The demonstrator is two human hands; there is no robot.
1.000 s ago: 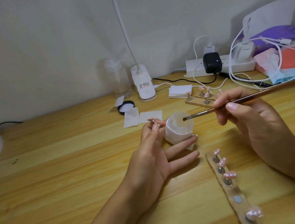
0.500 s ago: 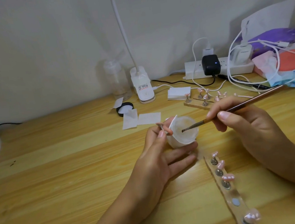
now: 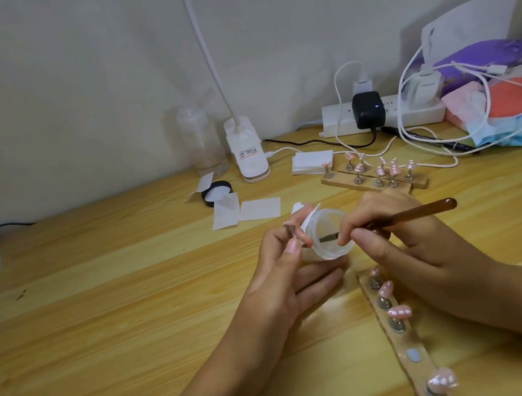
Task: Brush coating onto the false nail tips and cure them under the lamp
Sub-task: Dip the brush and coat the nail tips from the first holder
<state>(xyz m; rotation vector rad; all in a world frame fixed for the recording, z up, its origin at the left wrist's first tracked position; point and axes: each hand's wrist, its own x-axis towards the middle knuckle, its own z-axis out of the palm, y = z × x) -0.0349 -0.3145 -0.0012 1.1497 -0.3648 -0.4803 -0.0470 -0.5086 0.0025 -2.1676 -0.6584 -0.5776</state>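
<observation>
Pinches with the right-hand grip (image 3: pixel 399 240) a slim brown-handled brush (image 3: pixel 413 213), bristle end inside a small clear plastic jar (image 3: pixel 326 232) that is tilted over the pale wooden counter (image 3: pixel 101 299). Pinches in the left-hand grip (image 3: pixel 289 280), just left of that jar, a pink false nail tip on a metal stem (image 3: pixel 293 228), with the lower fingers propping the jar. Shows, nearer and right of the jar, a wooden strip (image 3: pixel 406 344) of pink tips, and behind the jar a white clip lamp (image 3: pixel 247 147).
</observation>
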